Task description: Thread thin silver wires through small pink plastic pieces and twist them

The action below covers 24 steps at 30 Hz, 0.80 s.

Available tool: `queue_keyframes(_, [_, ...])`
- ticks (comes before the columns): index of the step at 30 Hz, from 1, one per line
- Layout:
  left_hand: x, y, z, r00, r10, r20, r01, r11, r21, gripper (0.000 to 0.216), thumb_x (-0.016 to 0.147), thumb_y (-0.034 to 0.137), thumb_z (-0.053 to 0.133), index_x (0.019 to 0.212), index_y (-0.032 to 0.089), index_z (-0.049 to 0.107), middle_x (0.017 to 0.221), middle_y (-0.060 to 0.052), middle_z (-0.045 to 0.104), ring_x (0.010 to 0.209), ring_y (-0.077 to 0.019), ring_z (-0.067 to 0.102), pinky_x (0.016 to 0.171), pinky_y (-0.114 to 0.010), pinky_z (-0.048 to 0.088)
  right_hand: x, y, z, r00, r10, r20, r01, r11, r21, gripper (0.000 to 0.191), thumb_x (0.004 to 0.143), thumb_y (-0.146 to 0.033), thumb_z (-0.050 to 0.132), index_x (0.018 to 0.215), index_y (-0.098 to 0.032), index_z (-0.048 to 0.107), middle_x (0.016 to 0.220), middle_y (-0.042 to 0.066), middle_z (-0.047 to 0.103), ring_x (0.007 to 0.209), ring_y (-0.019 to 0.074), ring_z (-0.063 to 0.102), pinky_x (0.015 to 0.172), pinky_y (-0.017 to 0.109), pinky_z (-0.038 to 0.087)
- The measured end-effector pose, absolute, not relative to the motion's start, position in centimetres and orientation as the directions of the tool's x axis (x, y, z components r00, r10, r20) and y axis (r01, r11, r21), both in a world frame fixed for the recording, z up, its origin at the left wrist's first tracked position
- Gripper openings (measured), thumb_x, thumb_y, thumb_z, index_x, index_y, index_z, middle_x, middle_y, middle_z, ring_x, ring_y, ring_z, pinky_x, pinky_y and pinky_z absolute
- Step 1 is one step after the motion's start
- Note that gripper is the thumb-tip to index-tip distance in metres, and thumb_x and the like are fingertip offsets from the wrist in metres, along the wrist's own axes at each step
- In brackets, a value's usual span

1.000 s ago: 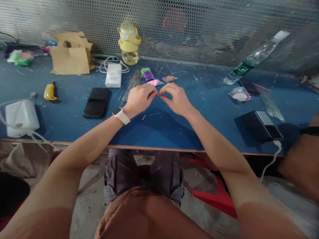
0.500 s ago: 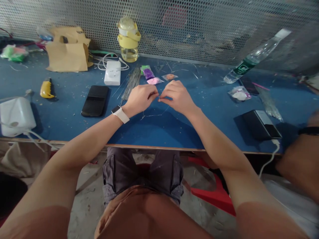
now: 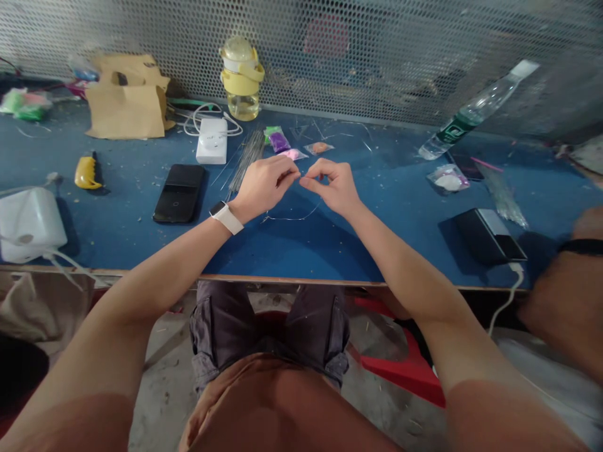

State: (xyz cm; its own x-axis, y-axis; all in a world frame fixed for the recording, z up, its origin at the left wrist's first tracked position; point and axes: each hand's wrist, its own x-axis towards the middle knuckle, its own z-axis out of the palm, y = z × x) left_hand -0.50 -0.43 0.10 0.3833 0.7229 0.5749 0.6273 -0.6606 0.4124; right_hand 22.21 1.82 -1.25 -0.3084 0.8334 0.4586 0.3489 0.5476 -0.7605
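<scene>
A thin wire (image 3: 289,218) hangs in a loose curve below my two hands, over the blue table. My left hand (image 3: 267,182), with a white-strapped watch at the wrist, pinches one part of it between thumb and forefinger. Close beside it, fingertips almost touching, my right hand (image 3: 335,185) pinches the wire too. The exact point of contact is too small to make out. Just beyond my hands lie a bundle of straight wires (image 3: 249,154) and small bags, one purple (image 3: 279,140), one pink (image 3: 293,154) and one orange (image 3: 319,147).
To the left are a black phone (image 3: 179,193), a white power bank (image 3: 211,141), a yellow cutter (image 3: 86,172) and a paper bag (image 3: 125,110). A yellow-lidded bottle (image 3: 242,81) stands behind. Rightward, a water bottle (image 3: 456,130) leans on the mesh, near a black device (image 3: 485,235) and another person's arm (image 3: 560,282).
My right hand's fingers have curled and turned slightly, still pinched by the left fingertips. The hanging wire has shifted a little. The camera view has moved slightly.
</scene>
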Motion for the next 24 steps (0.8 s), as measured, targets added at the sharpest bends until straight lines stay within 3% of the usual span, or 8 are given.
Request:
queue_keyframes(4, [-0.6, -0.6, 0.2, 0.384, 0.703, 0.598, 0.631, -0.673, 0.386, 0.021, 0.111, 0.022, 0.060, 0.098, 0.022, 0.077, 0.096, -0.007, 0.079, 0.090, -0.0233, 0.072, 0.081, -0.037, 0.052, 21.7, 2.3, -1.6, -0.304, 0.911, 0.277, 0.129, 0.328, -0.936, 0.069, 0.077, -0.094, 0.088, 0.072, -0.028, 0.071, 0.079, 0.002, 0.073, 0.077, 0.0192, 0.062, 0.074, 0.038, 0.052])
queue_keyframes(7, [-0.6, -0.5, 0.2, 0.371, 0.704, 0.606, 0.637, -0.668, 0.385, 0.021, 0.111, 0.022, 0.060, 0.096, 0.022, 0.075, 0.093, -0.007, 0.077, 0.087, -0.0227, 0.071, 0.081, -0.037, 0.052, 21.3, 2.1, -1.6, -0.319, 0.924, 0.210, 0.086, 0.249, -0.965, 0.066, 0.076, -0.090, 0.091, 0.072, -0.027, 0.072, 0.081, 0.003, 0.077, 0.077, 0.0198, 0.067, 0.070, 0.036, 0.050])
queue_keyframes(10, [-0.5, -0.3, -0.1, 0.313, 0.723, 0.616, 0.649, -0.636, 0.417, 0.020, 0.108, 0.021, 0.063, 0.091, 0.022, 0.071, 0.087, -0.006, 0.076, 0.080, -0.0217, 0.069, 0.078, -0.037, 0.050, 21.2, 1.4, -1.4, -0.224, 0.897, 0.380, 0.245, 0.429, -0.869, 0.056, 0.086, -0.082, 0.090, 0.080, -0.028, 0.079, 0.083, 0.004, 0.080, 0.081, 0.0226, 0.071, 0.077, 0.040, 0.057])
queue_keyframes(14, [-0.2, -0.2, -0.4, 0.226, 0.775, 0.590, 0.640, -0.575, 0.510, 0.021, 0.108, 0.024, 0.065, 0.087, 0.023, 0.069, 0.077, -0.004, 0.072, 0.070, -0.0191, 0.063, 0.073, -0.036, 0.050, 21.5, 0.6, -1.5, -0.191, 0.756, 0.626, 0.484, 0.627, -0.610, 0.033, 0.101, -0.062, 0.084, 0.099, -0.030, 0.084, 0.103, 0.007, 0.087, 0.100, 0.0298, 0.079, 0.103, 0.052, 0.062])
queue_keyframes(19, [-0.1, -0.2, -0.6, 0.199, 0.796, 0.572, 0.607, -0.558, 0.565, 0.024, 0.111, 0.030, 0.065, 0.088, 0.023, 0.069, 0.076, -0.004, 0.072, 0.069, -0.0175, 0.061, 0.070, -0.034, 0.050, 22.0, 1.0, -1.8, -0.300, 0.696, 0.652, 0.579, 0.676, -0.455, 0.025, 0.112, -0.051, 0.071, 0.108, -0.034, 0.088, 0.111, 0.006, 0.089, 0.114, 0.0368, 0.080, 0.115, 0.065, 0.057])
queue_keyframes(24, [-0.2, -0.1, -0.8, 0.204, 0.791, 0.576, 0.601, -0.566, 0.564, 0.024, 0.112, 0.032, 0.066, 0.089, 0.023, 0.068, 0.076, -0.003, 0.072, 0.068, -0.0169, 0.061, 0.070, -0.034, 0.050, 21.9, 1.2, -1.9, -0.343, 0.688, 0.639, 0.589, 0.688, -0.425, 0.029, 0.116, -0.050, 0.063, 0.118, -0.036, 0.088, 0.115, 0.008, 0.088, 0.119, 0.0383, 0.075, 0.116, 0.069, 0.057])
